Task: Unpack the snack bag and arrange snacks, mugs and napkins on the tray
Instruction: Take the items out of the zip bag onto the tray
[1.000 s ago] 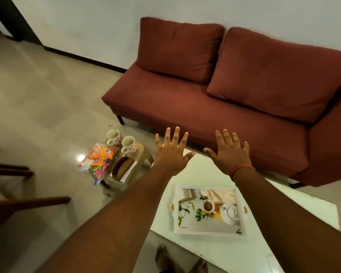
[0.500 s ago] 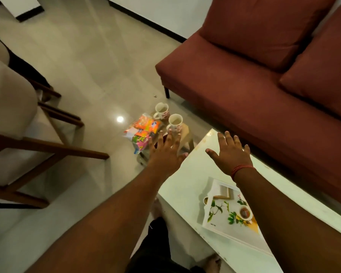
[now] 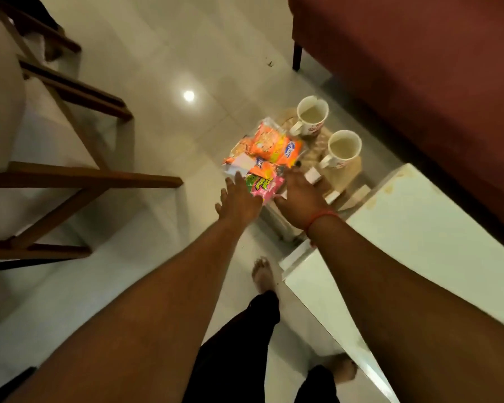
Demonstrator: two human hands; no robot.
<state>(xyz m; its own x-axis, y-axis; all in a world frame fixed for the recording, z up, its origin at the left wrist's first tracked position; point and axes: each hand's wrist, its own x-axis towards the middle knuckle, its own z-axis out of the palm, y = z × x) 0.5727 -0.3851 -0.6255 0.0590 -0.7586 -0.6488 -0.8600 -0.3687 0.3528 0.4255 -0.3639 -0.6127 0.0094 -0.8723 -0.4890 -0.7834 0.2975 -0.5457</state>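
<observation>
Left hand [image 3: 239, 199] and right hand [image 3: 300, 193], fingers extended, flank the snack bag [image 3: 266, 152].

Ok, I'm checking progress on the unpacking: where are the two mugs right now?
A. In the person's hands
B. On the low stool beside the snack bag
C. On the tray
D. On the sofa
B: both mugs stand on the low stool, right of the snack bag; neither hand holds one.

Dim warm indoor light, greenish cast. Ceiling lamp mirrored as small bright spot on glossy floor [image 3: 157, 82], far left of centre. Soft shadows under chair [image 3: 70, 175], left. Motion blur on left hand [image 3: 239, 199] and right hand [image 3: 300, 196]. Wide-angle bending at edges. Sofa [image 3: 419, 68] dark, low detail.
</observation>
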